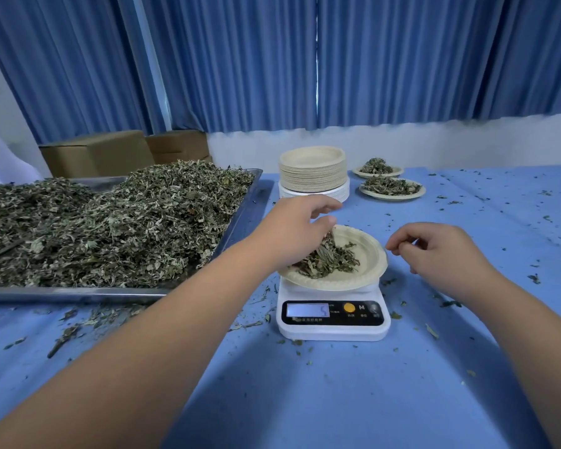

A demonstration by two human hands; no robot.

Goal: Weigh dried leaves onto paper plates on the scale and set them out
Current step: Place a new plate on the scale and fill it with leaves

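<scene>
Blue cloth (305, 400) covers the table under your left hand (292, 234) and your right hand (444, 254), creased in places to the right of the right one. Pleated blue curtains (402, 59) hang well beyond both hands, across the whole back. A bright slit between panels shows beyond and left of your left hand. White wall strip (434, 144) below the hem. Brown cardboard box (98, 153) far beyond-left of your left hand; second box (178, 144) just beside it, toward centre. White fabric (0, 157) at the far left edge, unidentifiable.
</scene>
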